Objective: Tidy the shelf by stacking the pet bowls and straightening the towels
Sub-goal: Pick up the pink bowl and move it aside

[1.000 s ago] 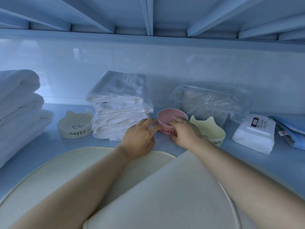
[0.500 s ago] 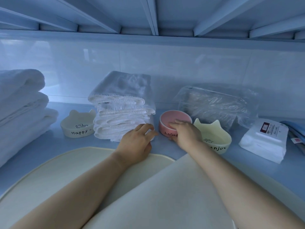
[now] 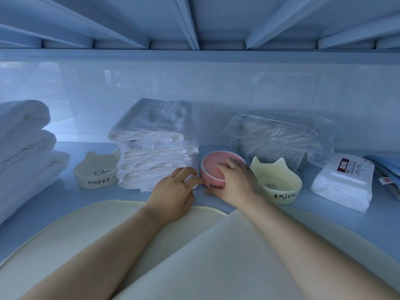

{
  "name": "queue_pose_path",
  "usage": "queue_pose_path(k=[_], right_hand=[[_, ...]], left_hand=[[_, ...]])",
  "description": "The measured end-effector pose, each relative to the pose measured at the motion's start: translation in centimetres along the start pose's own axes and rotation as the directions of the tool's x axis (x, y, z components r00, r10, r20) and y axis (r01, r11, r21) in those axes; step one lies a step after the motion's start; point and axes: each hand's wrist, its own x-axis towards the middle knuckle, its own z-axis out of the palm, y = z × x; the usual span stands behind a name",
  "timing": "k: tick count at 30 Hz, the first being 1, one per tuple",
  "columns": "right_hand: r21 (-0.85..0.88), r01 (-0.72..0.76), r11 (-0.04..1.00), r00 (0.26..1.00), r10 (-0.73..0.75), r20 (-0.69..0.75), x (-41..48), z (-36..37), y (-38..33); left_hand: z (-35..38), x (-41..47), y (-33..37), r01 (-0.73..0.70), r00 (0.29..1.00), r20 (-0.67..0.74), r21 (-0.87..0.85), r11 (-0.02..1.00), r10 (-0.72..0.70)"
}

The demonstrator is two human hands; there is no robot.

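Right hand (image 3: 236, 185) pinched pink bowl (image 3: 213, 166) by the rim; left hand (image 3: 175, 191) lay relaxed at its 9 o'clock. Straight lift advised: yellow bowl (image 3: 281, 188) crowded 3 o'clock.

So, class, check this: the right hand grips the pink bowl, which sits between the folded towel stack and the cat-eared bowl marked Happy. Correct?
One detail is wrong. The head view shows the right hand gripping the pink bowl between the folded towel stack and the cat-eared bowl marked Enjoy; the Happy bowl sits left of the stack.
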Motion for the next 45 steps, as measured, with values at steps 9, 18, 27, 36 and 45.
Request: queue_pose_path(k=[9, 18, 27, 36, 45], right_hand=[[0.023, -0.027, 0.999, 0.997, 0.026, 0.078, 0.2, -0.4, -0.1], [0.07, 0.007, 0.998, 0.997, -0.012, 0.075, -0.8, -1.6, 0.4], [0.236, 0.057, 0.97, 0.997, -0.069, 0.045, -3.1, -3.7, 1.3], [0.367, -0.067, 0.928, 0.995, 0.088, -0.041, -4.6, -5.2, 1.1], [0.354, -0.103, 0.929, 0.985, 0.145, -0.095, -5.2, -5.5, 0.3]], left_hand=[[0.0, -0.1, -0.1, 0.009, 1.0, 0.005, -0.012, 1.0, -0.009], [0.1, 1.0, 0.0, 0.032, 0.999, 0.029, 0.024, 0.999, -0.032], [2.2, 3.7, 1.8, -0.001, 0.985, 0.169, 0.147, 0.989, -0.024], [1.3, 4.9, 1.8, 0.163, 0.982, -0.029, -0.346, 0.924, -0.185], [-0.8, 6.1, 4.1, 0.485, 0.844, 0.253, -0.736, 0.471, -0.474]])
